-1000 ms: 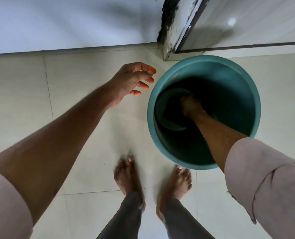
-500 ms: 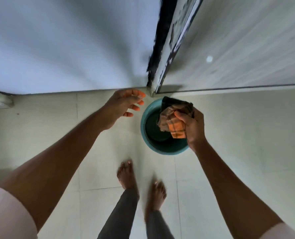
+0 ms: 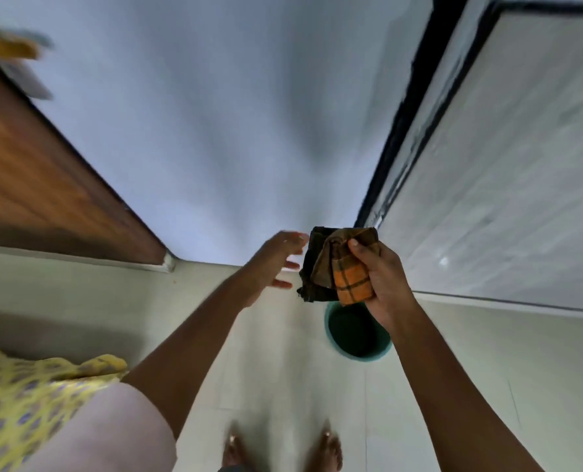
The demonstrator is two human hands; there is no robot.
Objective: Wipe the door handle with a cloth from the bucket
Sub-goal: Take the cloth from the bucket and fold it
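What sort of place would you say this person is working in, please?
Probably a room in a home: pale tiled floor, plain painted wall, a wooden door and a teal bucket standing on the tiles.

A pale tiled floor (image 3: 276, 386) is spreading across the lower half of the view, its grout lines running faintly toward the wall. A blue-white wall (image 3: 222, 131) is rising ahead, blurred and shaded near its middle. At the left, a brown wooden panel (image 3: 35, 178) is slanting down to the floor, ending at a chipped white corner. Something yellow (image 3: 6, 49) is sitting blurred above that panel; what it is cannot be told. A yellow patterned fabric (image 3: 21, 400) is lying at the lower left. On the right, a black frame strip (image 3: 406, 120) is running beside a pale grey panel (image 3: 508, 172) that is catching a small glint of light.
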